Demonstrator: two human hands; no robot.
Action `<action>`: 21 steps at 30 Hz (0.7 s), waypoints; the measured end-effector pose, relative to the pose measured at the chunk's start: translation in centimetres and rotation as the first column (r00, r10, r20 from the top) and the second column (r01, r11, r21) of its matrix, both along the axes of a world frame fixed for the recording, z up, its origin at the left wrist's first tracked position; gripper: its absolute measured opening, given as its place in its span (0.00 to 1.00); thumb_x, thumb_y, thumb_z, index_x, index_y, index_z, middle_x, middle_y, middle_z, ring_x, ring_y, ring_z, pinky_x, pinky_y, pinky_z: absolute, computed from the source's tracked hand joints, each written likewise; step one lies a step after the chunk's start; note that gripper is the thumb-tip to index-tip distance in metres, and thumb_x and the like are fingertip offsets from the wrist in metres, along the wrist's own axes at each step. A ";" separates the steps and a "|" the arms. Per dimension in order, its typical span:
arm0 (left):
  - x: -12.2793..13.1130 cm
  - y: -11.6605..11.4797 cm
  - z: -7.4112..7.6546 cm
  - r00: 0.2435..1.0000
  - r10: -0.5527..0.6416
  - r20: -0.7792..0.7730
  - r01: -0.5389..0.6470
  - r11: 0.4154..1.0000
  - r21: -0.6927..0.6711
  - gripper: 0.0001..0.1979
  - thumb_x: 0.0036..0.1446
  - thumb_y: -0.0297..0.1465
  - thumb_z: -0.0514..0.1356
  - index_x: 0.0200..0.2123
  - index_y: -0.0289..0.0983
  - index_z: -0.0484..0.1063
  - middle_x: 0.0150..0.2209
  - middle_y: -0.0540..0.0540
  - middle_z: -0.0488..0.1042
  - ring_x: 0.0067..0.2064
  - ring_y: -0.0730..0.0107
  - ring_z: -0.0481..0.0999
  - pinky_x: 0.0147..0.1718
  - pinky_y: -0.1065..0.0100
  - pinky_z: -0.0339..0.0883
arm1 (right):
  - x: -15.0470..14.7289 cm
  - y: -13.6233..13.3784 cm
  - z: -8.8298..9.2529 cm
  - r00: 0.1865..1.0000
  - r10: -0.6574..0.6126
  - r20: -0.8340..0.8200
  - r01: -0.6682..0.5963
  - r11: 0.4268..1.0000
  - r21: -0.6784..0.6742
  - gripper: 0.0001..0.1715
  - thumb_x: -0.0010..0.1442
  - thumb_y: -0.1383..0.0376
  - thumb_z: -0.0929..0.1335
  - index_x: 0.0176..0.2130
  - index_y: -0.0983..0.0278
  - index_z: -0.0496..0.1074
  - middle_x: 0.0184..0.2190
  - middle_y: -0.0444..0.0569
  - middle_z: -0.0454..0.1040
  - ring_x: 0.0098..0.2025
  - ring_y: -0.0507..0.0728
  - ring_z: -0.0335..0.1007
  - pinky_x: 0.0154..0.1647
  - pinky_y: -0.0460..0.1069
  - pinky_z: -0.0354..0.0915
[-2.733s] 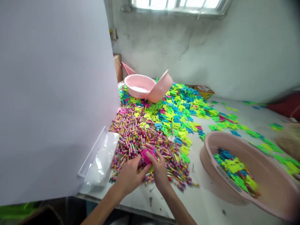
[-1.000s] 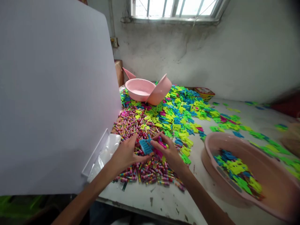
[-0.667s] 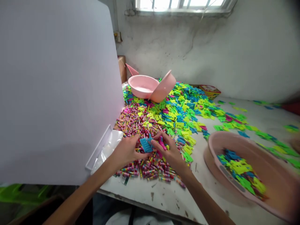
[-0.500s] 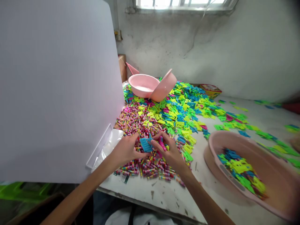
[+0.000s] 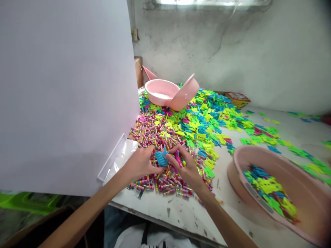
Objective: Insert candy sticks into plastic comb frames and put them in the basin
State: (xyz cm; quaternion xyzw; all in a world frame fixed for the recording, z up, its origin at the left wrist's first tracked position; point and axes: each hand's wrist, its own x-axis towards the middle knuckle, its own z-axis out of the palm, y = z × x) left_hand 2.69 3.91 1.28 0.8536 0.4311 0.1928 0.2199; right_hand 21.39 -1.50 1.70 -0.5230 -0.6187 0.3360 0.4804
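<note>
My left hand (image 5: 141,164) pinches a small blue toothed plastic piece (image 5: 161,158) above a heap of small striped pink, yellow and blue sticks (image 5: 157,137). My right hand (image 5: 186,167) meets it from the right, thumb on the blue piece, with a pink plastic piece (image 5: 178,158) tucked between its fingers. Both hands hover just over the stick heap near the table's front edge.
A wide spread of yellow, green, blue and pink plastic pieces (image 5: 207,120) covers the table behind. Two pink basins (image 5: 165,93) stand at the back; a large pink basin (image 5: 292,182) with pieces sits at the right. A white board (image 5: 64,93) blocks the left, with a clear bag (image 5: 124,155) beside it.
In the oldest frame both hands held a pink piece; now they hold a blue piece too. Over the last second the hands stay together while my view drifts left.
</note>
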 end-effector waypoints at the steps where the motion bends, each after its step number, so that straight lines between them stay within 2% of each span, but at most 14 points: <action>1: 0.0 -0.1 -0.2 1.000 0.004 -0.018 -0.003 1.000 0.023 0.22 0.47 0.48 0.66 0.31 0.40 0.61 0.22 0.55 0.66 0.23 0.70 0.67 0.23 0.70 0.51 | -0.1 0.0 -0.1 1.000 -0.008 0.001 0.008 1.000 0.005 0.10 0.64 0.57 0.67 0.35 0.59 0.65 0.32 0.43 0.69 0.34 0.55 0.65 0.37 0.49 0.61; 6: 0.1 -0.4 -0.9 0.997 0.012 -0.072 -0.006 0.996 0.085 0.18 0.49 0.45 0.65 0.33 0.40 0.63 0.22 0.53 0.69 0.24 0.68 0.70 0.24 0.69 0.50 | -0.3 -0.2 0.1 0.999 -0.018 0.027 0.017 0.999 0.038 0.09 0.64 0.58 0.67 0.36 0.59 0.66 0.32 0.43 0.70 0.33 0.54 0.65 0.36 0.49 0.60; 10: -0.1 -0.2 -1.1 0.997 0.062 -0.050 -0.058 0.995 0.084 0.23 0.48 0.49 0.65 0.36 0.40 0.61 0.23 0.53 0.69 0.25 0.64 0.72 0.24 0.69 0.52 | -0.2 -0.2 0.2 0.999 -0.021 0.043 0.020 0.999 0.029 0.09 0.64 0.58 0.67 0.36 0.59 0.66 0.33 0.43 0.71 0.31 0.54 0.64 0.34 0.48 0.59; 13: -0.2 -0.1 -1.3 0.998 0.047 -0.044 -0.043 0.995 0.092 0.25 0.48 0.49 0.65 0.37 0.40 0.59 0.25 0.52 0.70 0.26 0.62 0.73 0.24 0.69 0.53 | -0.2 -0.3 0.2 0.998 -0.019 0.052 0.017 0.999 0.029 0.09 0.64 0.58 0.67 0.36 0.59 0.66 0.32 0.43 0.71 0.31 0.54 0.65 0.34 0.48 0.60; 21: -0.5 -0.2 -1.1 1.000 0.009 -0.023 -0.009 1.000 0.005 0.22 0.49 0.47 0.65 0.36 0.40 0.60 0.25 0.52 0.70 0.26 0.64 0.73 0.24 0.70 0.54 | -0.7 -0.5 0.1 0.995 0.002 0.104 -0.005 1.000 0.029 0.08 0.65 0.59 0.67 0.36 0.59 0.65 0.30 0.43 0.70 0.30 0.54 0.65 0.34 0.48 0.60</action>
